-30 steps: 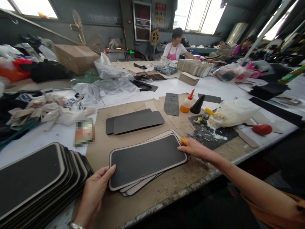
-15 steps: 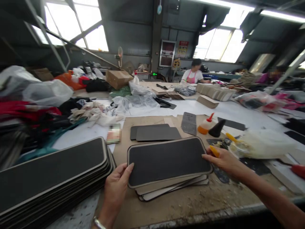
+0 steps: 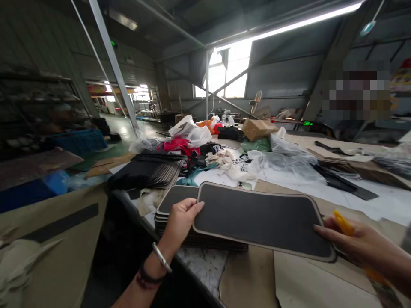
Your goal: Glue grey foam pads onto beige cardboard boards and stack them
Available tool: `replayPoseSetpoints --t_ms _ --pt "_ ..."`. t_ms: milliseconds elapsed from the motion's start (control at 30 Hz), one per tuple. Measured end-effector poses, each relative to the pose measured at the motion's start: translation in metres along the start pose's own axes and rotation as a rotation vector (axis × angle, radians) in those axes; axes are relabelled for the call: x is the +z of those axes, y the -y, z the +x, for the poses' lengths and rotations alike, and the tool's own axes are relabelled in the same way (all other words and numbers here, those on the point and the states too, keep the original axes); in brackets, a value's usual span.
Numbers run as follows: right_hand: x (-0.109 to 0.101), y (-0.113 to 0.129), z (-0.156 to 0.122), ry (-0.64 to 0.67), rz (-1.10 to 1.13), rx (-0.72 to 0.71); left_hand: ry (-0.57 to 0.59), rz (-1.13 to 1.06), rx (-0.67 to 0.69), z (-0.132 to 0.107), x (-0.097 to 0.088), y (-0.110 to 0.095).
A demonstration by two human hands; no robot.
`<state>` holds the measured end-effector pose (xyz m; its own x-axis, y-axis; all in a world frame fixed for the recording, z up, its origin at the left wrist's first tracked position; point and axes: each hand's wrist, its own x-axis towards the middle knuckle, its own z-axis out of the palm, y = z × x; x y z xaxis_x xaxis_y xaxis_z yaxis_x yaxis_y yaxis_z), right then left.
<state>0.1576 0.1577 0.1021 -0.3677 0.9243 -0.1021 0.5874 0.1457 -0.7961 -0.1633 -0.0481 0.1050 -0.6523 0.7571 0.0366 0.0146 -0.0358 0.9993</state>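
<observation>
The dark panel (image 3: 260, 220) has swung leftward with me since the earlier frame, away from the loose pale panels it overlapped and across to the stack (image 3: 178, 196) of matching panels; my view has turned the same way, so the cardboard box (image 3: 257, 129) and the heap of cloth scraps (image 3: 221, 158) now stand ahead of me; my left hand (image 3: 183, 216) is closed on the panel's left end, thumb on the dark face and fingers tucked under the edge; my right hand (image 3: 356, 235) grips the opposite end, thumb over the pale border, with a yellow handle (image 3: 343, 223) held along in the same fist; the panel hangs between the two, tilted with its right end lower and nearer me, its left part in front of the stack; whether its underside touches the stack I cannot tell; below it lies the brown cardboard sheet (image 3: 247, 273) on the worktop; as I judge it, the change means the panel is being carried rather than worked on, and with both hands taken up by it, neither is free for anything else.
</observation>
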Motion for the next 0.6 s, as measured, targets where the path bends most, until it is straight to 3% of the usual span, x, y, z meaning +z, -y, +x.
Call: replayPoseSetpoints --t_ms 133,233,400,600 --pt "0.049 0.081 0.012 0.228 0.070 0.035 -0.078 0.074 -0.023 0.027 -0.053 -0.016" --pt "0.076 0.116 0.018 0.323 0.095 0.055 -0.125 0.144 -0.024 0.043 -0.079 -0.019" --pt "0.100 0.128 0.027 0.390 0.107 0.134 -0.152 0.258 -0.042 0.058 -0.099 -0.010" --pt "0.107 0.123 0.027 0.378 -0.043 0.135 -0.117 0.388 -0.078 0.061 -0.114 -0.001"
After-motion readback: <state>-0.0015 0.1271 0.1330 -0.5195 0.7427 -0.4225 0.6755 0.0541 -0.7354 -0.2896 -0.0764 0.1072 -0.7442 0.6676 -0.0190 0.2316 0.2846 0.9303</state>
